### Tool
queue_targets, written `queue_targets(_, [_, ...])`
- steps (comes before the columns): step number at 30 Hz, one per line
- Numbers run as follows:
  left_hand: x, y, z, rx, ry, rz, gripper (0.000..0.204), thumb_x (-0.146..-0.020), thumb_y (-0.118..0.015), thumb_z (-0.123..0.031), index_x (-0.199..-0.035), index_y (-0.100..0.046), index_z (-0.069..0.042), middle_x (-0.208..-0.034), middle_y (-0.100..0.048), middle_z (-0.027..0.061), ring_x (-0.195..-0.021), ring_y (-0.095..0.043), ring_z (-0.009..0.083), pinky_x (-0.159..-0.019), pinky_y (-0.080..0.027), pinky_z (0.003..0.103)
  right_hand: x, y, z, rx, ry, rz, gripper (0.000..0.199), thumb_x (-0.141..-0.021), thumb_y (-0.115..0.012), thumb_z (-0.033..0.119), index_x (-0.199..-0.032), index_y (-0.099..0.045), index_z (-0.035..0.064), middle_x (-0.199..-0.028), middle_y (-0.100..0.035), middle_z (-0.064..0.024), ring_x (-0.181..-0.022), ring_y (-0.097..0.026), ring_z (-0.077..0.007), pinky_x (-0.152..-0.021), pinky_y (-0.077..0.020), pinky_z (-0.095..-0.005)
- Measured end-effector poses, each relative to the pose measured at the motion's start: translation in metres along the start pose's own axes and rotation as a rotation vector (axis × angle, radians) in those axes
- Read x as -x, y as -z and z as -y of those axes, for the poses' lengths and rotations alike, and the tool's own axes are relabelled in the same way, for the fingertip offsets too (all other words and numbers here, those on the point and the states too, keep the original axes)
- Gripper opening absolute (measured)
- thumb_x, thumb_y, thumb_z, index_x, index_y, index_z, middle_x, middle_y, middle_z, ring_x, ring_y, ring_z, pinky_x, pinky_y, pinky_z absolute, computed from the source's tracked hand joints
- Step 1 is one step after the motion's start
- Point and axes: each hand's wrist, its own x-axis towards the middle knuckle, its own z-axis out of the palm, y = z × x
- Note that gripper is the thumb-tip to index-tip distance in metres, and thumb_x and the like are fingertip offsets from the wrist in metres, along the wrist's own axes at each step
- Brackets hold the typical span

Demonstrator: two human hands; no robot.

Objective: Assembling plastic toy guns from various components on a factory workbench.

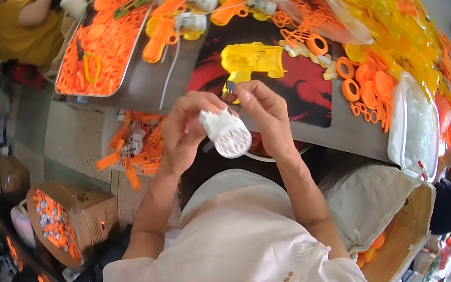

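Observation:
In my left hand is a white plastic part with a round face full of small holes, held above the near edge of the table. My right hand pinches a small dark square piece just beyond the white part. Behind my fingertips a yellow toy gun shell lies on a black and red mat. Farther back rest several orange and yellow toy guns with white cylindrical units in them.
A metal tray of small orange parts stands at the far left. Orange rings and yellow shells pile up on the right, beside a white bin. Cardboard boxes stand on the floor at left; a person sits beyond.

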Motion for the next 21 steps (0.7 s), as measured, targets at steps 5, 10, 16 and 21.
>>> queue_targets(5, [-0.025,-0.027,-0.034,-0.847,-0.418,0.528,0.028,-0.090,-0.067,-0.035,-0.103,-0.067,-0.009,-0.112,-0.062,0.0080,-0.098,-0.063,0.0270,-0.089,-0.050,0.040,0.006,0.022,0.025,-0.474,-0.153,0.172,0.010,-0.094,-0.063,0.012,-0.097,-0.057,0.0048,-0.103,-0.066,-0.0141,-0.091,-0.063,-0.0173,-0.081,-0.0501,-0.0299])
queue_targets(10, [-0.055,-0.035,-0.047,-1.009,-0.300,0.147,0.036,-0.080,-0.074,-0.030,-0.111,-0.072,-0.012,-0.116,-0.062,0.0074,-0.106,-0.055,0.0283,-0.089,-0.045,0.042,0.005,0.041,0.046,-0.444,-0.141,0.425,0.012,-0.094,-0.062,0.014,-0.094,-0.053,0.0061,-0.099,-0.065,-0.0177,-0.090,-0.064,-0.0231,-0.082,-0.0512,-0.0364])
queue_targets(16, [-0.082,-0.032,-0.038,-0.697,-0.239,0.327,0.027,-0.076,-0.076,-0.008,-0.102,-0.075,-0.011,-0.116,-0.062,0.0088,-0.104,-0.057,0.0259,-0.085,-0.048,0.036,-0.002,0.034,0.060,-0.500,-0.139,0.438,0.016,-0.092,-0.065,0.015,-0.093,-0.053,0.0054,-0.079,-0.063,-0.0111,-0.072,-0.062,-0.0182,-0.065,-0.0494,-0.0317])
queue_targets(21, [-0.098,-0.040,-0.039,-0.431,-0.186,0.367,0.023,-0.075,-0.079,-0.007,-0.098,-0.074,-0.010,-0.113,-0.063,0.0100,-0.102,-0.061,0.0236,-0.087,-0.049,0.033,-0.003,0.036,0.072,-0.466,-0.049,0.349,0.024,-0.087,-0.069,0.018,-0.097,-0.054,0.0026,-0.087,-0.065,-0.0137,-0.066,-0.063,-0.0146,-0.059,-0.0517,-0.0286])
